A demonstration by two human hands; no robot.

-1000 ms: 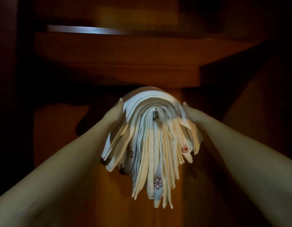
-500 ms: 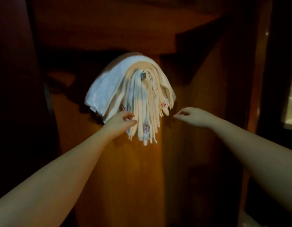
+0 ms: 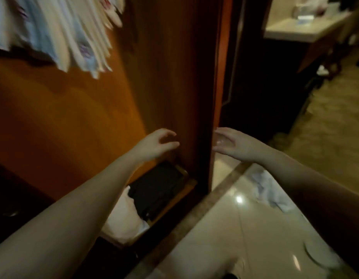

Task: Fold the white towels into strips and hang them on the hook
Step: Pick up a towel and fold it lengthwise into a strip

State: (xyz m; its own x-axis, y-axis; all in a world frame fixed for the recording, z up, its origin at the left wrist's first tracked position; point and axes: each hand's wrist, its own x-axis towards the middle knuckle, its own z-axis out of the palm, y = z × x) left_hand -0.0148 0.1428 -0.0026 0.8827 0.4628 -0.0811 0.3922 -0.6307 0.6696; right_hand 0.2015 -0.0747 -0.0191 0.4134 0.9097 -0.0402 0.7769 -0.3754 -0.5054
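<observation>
The bundle of folded white towel strips [image 3: 59, 33] hangs at the top left against the wooden panel; only its blurred lower ends show, and the hook is out of frame. My left hand [image 3: 154, 144] hovers low in front of the panel, fingers loosely curled and holding nothing. My right hand [image 3: 233, 144] is held out beside it, past the panel's edge, fingers relaxed and empty. Both hands are well below the towels and apart from them. A crumpled white cloth [image 3: 271, 190] lies on the glossy floor at the right.
The orange-brown wooden panel [image 3: 73, 121] fills the left. At its foot lie a black item [image 3: 158, 188] and something white [image 3: 126, 220]. Shiny tiled floor [image 3: 235, 228] spreads at the lower right. A counter [image 3: 299, 29] with small items stands at the top right.
Both hands have let go of the hanging towels and dropped down. The view has swung down and to the right, so the towels now sit at the top left.
</observation>
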